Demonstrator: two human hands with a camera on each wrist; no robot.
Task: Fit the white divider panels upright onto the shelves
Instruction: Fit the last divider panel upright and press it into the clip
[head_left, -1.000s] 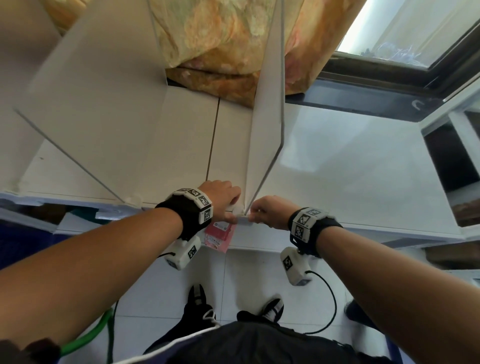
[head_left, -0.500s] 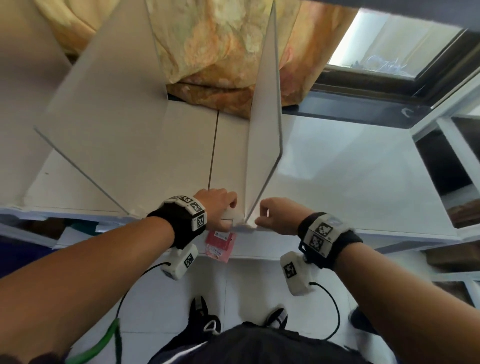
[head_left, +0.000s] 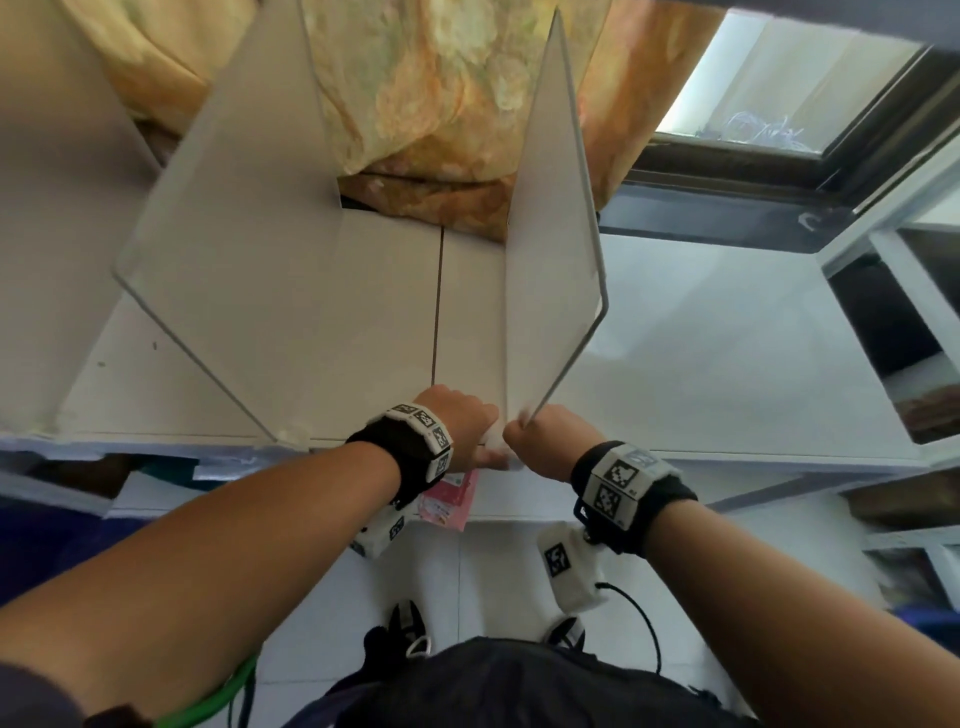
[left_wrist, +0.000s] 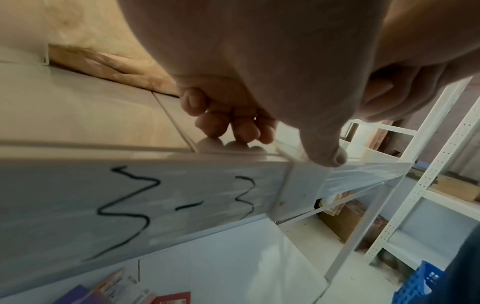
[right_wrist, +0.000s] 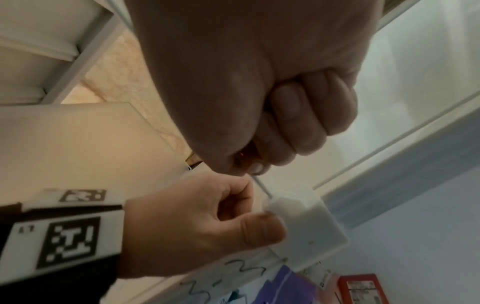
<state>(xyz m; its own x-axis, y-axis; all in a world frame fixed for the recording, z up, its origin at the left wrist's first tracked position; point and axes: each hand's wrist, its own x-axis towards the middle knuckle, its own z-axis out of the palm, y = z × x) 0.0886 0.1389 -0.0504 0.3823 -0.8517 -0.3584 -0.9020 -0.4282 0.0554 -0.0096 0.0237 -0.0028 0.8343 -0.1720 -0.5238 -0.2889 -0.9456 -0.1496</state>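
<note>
Holding the near bottom corner of the white divider panel (head_left: 550, 260), our right hand (head_left: 540, 436) has its fingers (right_wrist: 311, 115) curled tight, and the thin edge of the panel comes out from under them. Our left hand (head_left: 457, 421) is right next to it, almost touching. Its thumb (right_wrist: 259, 228) presses on a small white clip (right_wrist: 309, 222) at the front edge of the shelf (head_left: 727, 364), and its other fingers (left_wrist: 233, 123) are curled with their tips on the shelf top.

That panel stands up on its thin edge, just past our fingers. Its long side runs away from us, from the front lip of the shelf toward the back. Its top leans a little to the right in the head view. The bottom corner sits in the clip between our two hands.

A second divider panel (head_left: 249, 249) stands to the left of our left hand, well apart from it. It also runs front to back.

Below our left thumb, the front lip of the shelf has "3-3" (left_wrist: 176, 201) written in black. A pink packet (head_left: 449, 499) shows under the shelf, just below our left wrist. An orange curtain (head_left: 441, 93) hangs behind the shelf.
</note>
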